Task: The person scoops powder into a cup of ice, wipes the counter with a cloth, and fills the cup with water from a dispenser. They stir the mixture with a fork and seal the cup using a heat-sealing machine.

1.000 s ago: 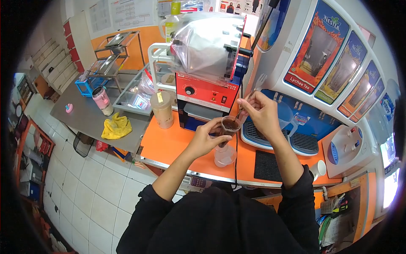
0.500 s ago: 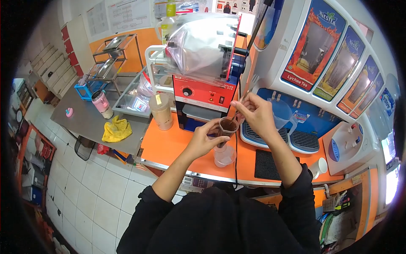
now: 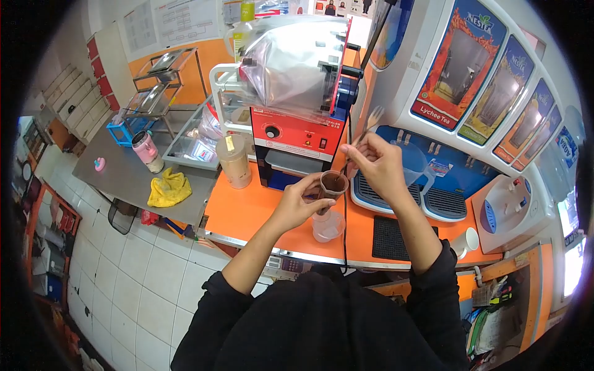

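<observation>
My left hand (image 3: 301, 201) is wrapped round a small clear cup (image 3: 333, 185) with brown contents, held over the orange counter. My right hand (image 3: 378, 166) pinches a metal fork (image 3: 373, 119); its tines point up and its other end reaches down toward the cup's mouth. Just below the cup, a clear plastic cup (image 3: 328, 227) stands on the counter. A lidded container (image 3: 234, 162) with beige contents is left of my hands. Behind them stands the red sealing machine (image 3: 297, 134).
A drink dispenser (image 3: 445, 204) with a clear pitcher (image 3: 411, 162) is at the right. A black mat (image 3: 390, 238) and white cups (image 3: 465, 242) lie near the front edge. The grey side table (image 3: 124, 179) holds a yellow cloth (image 3: 169, 188) and a pink bottle (image 3: 146, 150). A black cable crosses the counter.
My right hand and the fork have shifted slightly to the right. My left hand still holds the small cup in nearly the same place.
</observation>
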A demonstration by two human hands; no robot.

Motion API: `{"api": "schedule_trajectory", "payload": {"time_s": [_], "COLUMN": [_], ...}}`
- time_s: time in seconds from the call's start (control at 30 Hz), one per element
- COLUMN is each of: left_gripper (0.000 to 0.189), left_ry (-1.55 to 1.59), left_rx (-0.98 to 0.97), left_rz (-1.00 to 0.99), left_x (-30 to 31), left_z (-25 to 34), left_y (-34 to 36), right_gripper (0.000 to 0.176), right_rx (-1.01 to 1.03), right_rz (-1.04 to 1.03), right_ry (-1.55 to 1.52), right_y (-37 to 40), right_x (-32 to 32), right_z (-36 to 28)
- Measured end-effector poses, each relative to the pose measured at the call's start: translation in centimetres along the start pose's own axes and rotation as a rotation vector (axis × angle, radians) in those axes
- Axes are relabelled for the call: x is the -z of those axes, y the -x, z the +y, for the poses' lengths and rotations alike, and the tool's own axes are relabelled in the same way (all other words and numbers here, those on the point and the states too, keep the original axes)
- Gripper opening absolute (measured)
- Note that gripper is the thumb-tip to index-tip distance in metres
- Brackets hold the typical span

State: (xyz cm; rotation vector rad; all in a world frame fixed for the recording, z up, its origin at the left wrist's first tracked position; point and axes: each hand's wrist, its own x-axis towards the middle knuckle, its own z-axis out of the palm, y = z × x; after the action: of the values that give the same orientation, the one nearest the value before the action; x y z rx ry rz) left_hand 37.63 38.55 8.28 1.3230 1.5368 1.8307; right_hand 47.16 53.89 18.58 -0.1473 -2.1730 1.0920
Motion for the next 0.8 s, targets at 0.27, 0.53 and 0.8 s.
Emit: {"api": "schedule_trajectory", "payload": {"time_s": [0.27, 0.53, 0.8], "left_gripper": [0.060, 0.059, 0.058], "left_ry": [0.000, -0.008, 0.010], "left_rx": [0.011, -0.011, 0.016], "left_rz": [-0.005, -0.007, -0.010], "left_x": [0.0, 0.2, 0.2], "left_z": [0.0, -0.2, -0.1], "left_y": [0.1, 0.0, 0.0], "right_gripper": [0.029, 0.026, 0.024], "right_rx": [-0.012, -0.021, 0.028], "right_rz": [-0.015, -0.069, -0.085], "right_ry": [-0.047, 0.071, 0.041], "right_y": [0.2, 0.5, 0.6], "right_x": [-0.2, -0.2, -0.5], "right_z": [0.7, 0.6, 0.5]}}
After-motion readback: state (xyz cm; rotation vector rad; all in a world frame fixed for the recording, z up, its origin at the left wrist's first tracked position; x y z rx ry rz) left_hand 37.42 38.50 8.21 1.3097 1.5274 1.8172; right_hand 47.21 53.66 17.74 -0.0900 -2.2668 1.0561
